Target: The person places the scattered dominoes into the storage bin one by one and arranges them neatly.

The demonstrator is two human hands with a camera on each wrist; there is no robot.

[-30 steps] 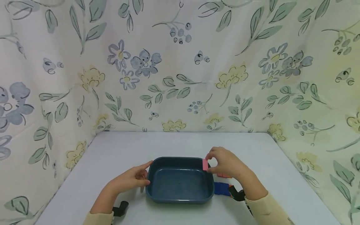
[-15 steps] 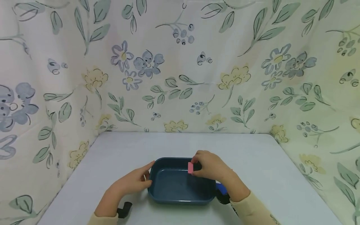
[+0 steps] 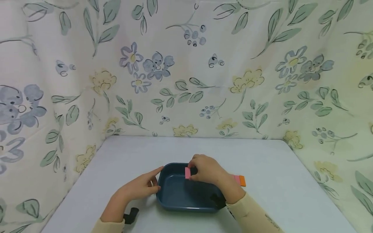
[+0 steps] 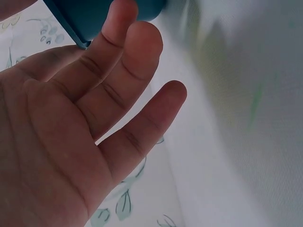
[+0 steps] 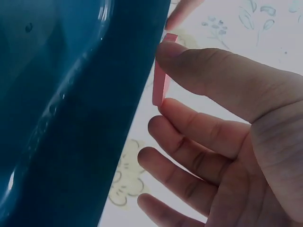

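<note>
A dark blue rectangular dish (image 3: pixel 186 202) lies on the white table. At its left end is my left hand (image 3: pixel 137 187): the index finger reaches to the far left corner and the thumb touches the side. The left wrist view shows the other fingers of that hand loosely extended, holding nothing. My right hand (image 3: pixel 207 170) pinches a small, thin pink block (image 3: pixel 187 173) between thumb and index finger, over the far part of the dish. In the right wrist view the pink block (image 5: pixel 162 75) stands on end in the pinch, the remaining fingers spread below it.
Right of the dish, a pink block (image 3: pixel 237 179) and an orange block (image 3: pixel 242 181) lie side by side, partly covered by the right forearm. A black wrist mount (image 3: pixel 131 216) sticks out by the left wrist. A floral curtain (image 3: pixel 186 81) hangs behind the table.
My right hand has carried the pink block leftward from the dish's right rim to over its far middle. The right forearm now covers the blue blocks. My left hand stays at the dish.
</note>
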